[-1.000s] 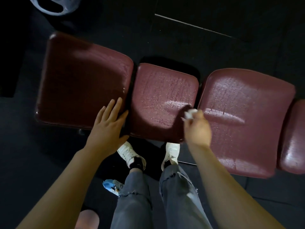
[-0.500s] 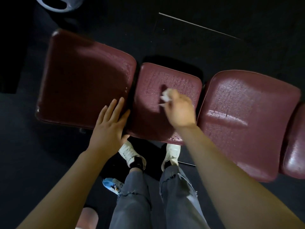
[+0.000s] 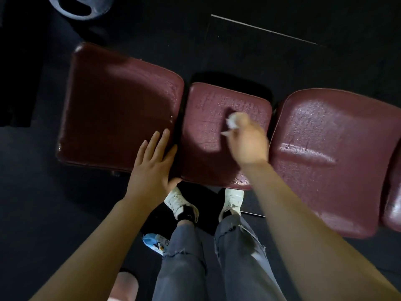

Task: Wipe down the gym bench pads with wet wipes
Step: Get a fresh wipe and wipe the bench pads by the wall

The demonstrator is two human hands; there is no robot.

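Hands first, head view: the left hand (image 3: 153, 168) lay flat, fingers straight, on the near right corner of the left pad (image 3: 117, 109), beside the gap to the middle pad (image 3: 206, 148). The right hand (image 3: 247, 142) was blurred, its fingers bunched around a crumpled white wipe (image 3: 232, 122) that was pressed on the upper centre of the middle pad. The right pad (image 3: 325, 153) showed broad wet sheen and streaks, and the middle pad carried beaded moisture over most of its top; both were judged largely wiped. The left pad looked dark and mostly dull, with a faint sheen only along its far edge, so it was judged largely outstanding. A fourth pad (image 3: 393, 196) was cut by the frame's right edge; its condition could not be assessed. A blue packet (image 3: 153, 241) lay on the floor (image 3: 43, 203) by the person's shoes.
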